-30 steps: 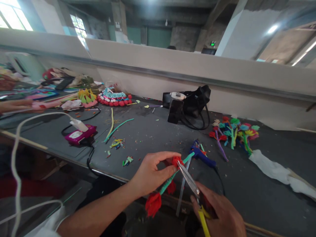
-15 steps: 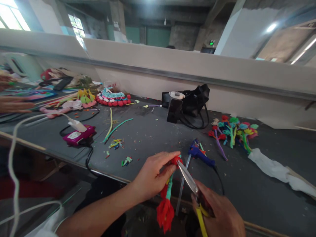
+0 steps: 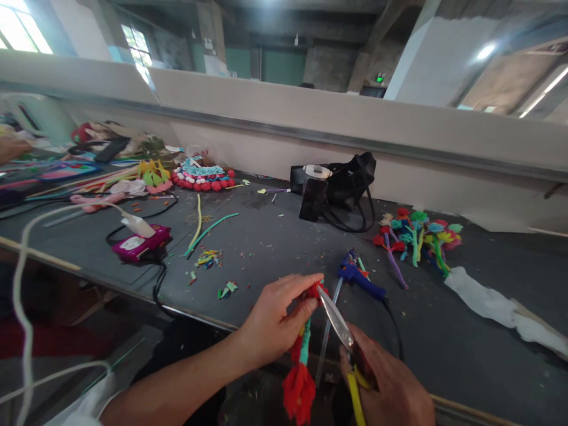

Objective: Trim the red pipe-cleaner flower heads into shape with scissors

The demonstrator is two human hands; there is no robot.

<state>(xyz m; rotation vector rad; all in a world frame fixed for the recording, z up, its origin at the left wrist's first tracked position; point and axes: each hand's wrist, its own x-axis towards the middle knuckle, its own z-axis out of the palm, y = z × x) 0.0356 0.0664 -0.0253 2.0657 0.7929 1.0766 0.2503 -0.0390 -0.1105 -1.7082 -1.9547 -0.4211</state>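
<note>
Over the table's front edge, my left hand [image 3: 277, 313] pinches a red-and-green craft flower [image 3: 305, 343] near its upper red end. Its stem is wrapped in green, and a larger red bloom dangles below the hand. My right hand [image 3: 388, 378] is closed round yellow-handled scissors [image 3: 339, 322]. The blade tips touch the red material at my left fingertips; whether the blades are apart I cannot tell. Just beyond, a blue glue gun [image 3: 361, 281] lies on the table with a clear glue stick [image 3: 328, 331] sticking out toward me.
Several colourful craft flowers [image 3: 419, 234] lie at right beside crumpled white paper [image 3: 481, 299]. A black bag [image 3: 350, 183] and a dark phone [image 3: 313, 200] stand at the back. At left are a purple power box [image 3: 142, 242], a white cable [image 3: 24, 284], scraps [image 3: 228, 289] and another person's hand [image 3: 13, 149].
My right hand and the scissors have shifted slightly left. The hanging bloom has swung a little. At far left, the other person's hand has drawn back.
</note>
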